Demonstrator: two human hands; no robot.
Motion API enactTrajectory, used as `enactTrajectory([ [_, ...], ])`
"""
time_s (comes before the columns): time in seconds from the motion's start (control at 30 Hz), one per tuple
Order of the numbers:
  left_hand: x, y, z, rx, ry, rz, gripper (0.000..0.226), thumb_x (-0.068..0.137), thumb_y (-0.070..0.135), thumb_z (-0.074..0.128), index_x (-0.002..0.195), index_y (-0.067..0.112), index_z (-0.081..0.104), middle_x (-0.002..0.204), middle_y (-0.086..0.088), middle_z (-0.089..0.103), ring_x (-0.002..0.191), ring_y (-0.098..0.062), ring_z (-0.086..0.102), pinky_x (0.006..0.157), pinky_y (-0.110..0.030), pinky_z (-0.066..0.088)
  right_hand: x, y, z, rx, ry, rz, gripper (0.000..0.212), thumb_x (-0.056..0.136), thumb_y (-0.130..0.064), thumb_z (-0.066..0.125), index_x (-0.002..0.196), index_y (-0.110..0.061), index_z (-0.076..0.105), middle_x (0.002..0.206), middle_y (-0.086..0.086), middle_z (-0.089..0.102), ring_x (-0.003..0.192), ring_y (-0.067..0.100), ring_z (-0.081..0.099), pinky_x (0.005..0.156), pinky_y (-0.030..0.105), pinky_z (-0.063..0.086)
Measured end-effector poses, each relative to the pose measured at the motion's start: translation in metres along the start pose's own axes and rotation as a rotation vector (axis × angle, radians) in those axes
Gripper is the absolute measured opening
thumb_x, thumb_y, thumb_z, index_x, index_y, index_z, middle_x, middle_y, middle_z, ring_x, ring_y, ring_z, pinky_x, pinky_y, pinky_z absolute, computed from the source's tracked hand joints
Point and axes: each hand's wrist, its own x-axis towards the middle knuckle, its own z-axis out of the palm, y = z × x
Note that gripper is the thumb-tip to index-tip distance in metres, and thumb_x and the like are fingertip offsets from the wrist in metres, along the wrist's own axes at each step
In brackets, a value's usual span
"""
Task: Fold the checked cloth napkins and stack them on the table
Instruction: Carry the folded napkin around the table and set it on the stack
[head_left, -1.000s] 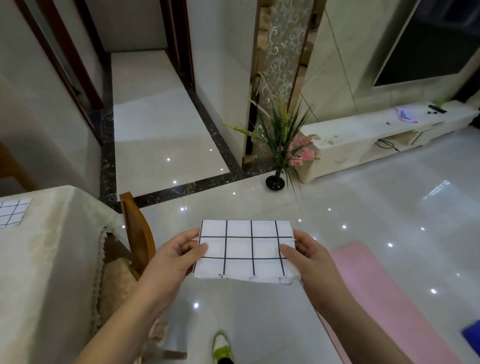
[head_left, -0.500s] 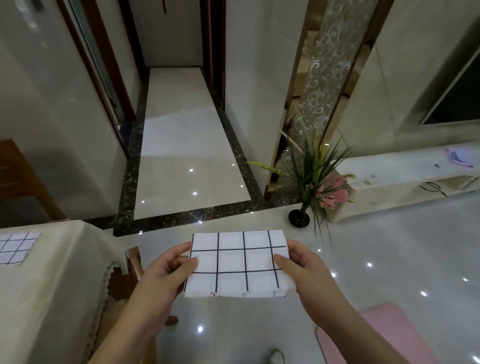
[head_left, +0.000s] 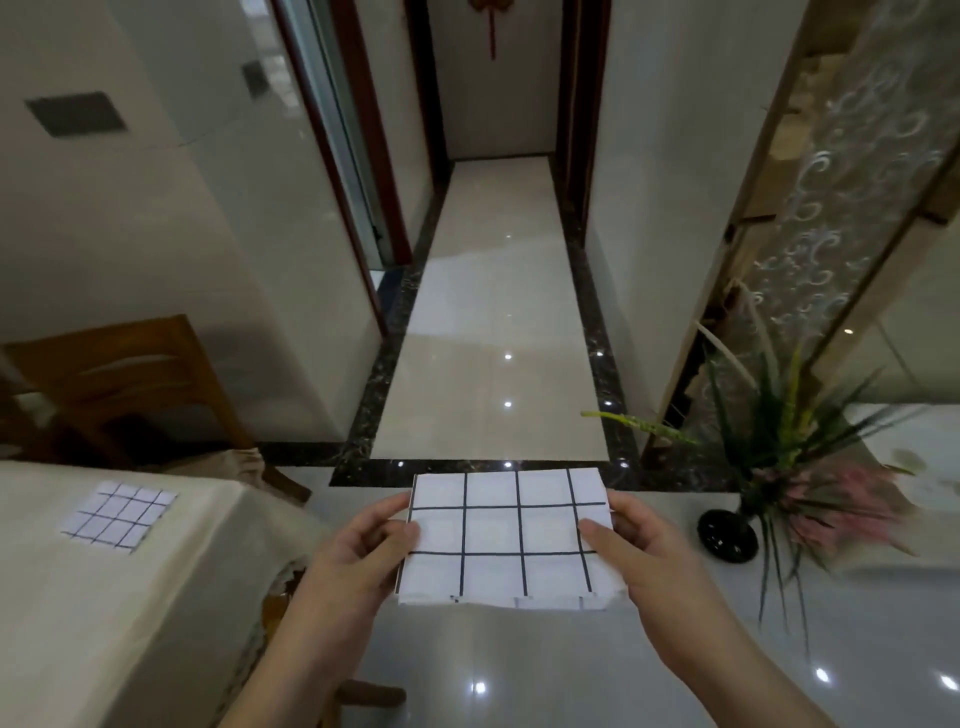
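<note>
Evidently both hands pinch one folded napkin (head_left: 506, 535) flat in the air: left hand (head_left: 358, 558) on one short edge, right hand (head_left: 641, 553) on the other, probably keeping the layers aligned. Well left of the left hand, another napkin (head_left: 120, 514) lies on the table (head_left: 78, 623), likely the stack's start.

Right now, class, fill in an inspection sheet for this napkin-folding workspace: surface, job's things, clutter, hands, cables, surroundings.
Surface: table under a cream cloth, at the left.
Job's things: one folded checked napkin lies on the table; a second folded napkin is held in the air over the floor.
Clutter: nothing seen.
Hands: left hand and right hand each pinch a side edge of the held napkin.
Cables: nothing seen.
Surroundings: wooden chair, black vase of plants, glossy tiled floor, hallway ahead.
</note>
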Motion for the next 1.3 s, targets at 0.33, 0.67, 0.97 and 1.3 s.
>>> enactTrajectory([
  [0.33,0.065,0.03,-0.022,-0.054,0.212,0.069,0.03,0.09,0.008,0.061,0.118,0.018,0.065,0.097,-0.01,0.074,0.085,-0.019,0.071,0.064,-0.021,0.056,0.118,-0.029,0.052,-0.075,-0.187,0.01,0.026,0.092,-0.006,0.061,0.112,-0.02,0.069,0.103,0.004,0.075,0.097,0.024,0.071,0.077,0.036,0.055],
  [0.67,0.153,0.077,-0.101,-0.12,0.38,0.088,0.026,0.092,0.015,0.063,0.115,0.025,0.066,0.098,0.003,0.075,0.084,-0.013,0.072,0.059,-0.019,0.053,0.23,-0.053,0.173,-0.208,-0.329,-0.005,0.027,0.093,-0.009,0.06,0.115,-0.022,0.067,0.102,0.001,0.075,0.092,0.022,0.072,0.08,0.04,0.058],
  [0.97,0.2,0.111,-0.177,-0.132,0.515,0.131,0.027,0.091,0.014,0.064,0.116,0.026,0.065,0.101,-0.006,0.074,0.093,-0.021,0.07,0.066,-0.027,0.054,0.296,-0.057,0.279,-0.228,-0.476,0.031,0.026,0.093,-0.007,0.06,0.113,-0.022,0.068,0.1,0.001,0.076,0.086,0.019,0.073,0.06,0.025,0.056],
  [1.3,0.256,0.126,-0.243,-0.167,0.705,0.147,0.03,0.091,0.013,0.063,0.119,0.024,0.065,0.104,-0.016,0.07,0.093,-0.02,0.07,0.075,-0.033,0.055,0.385,-0.047,0.38,-0.294,-0.701,0.069,0.026,0.094,-0.006,0.058,0.114,-0.021,0.066,0.099,-0.001,0.076,0.087,0.016,0.073,0.063,0.023,0.056],
])
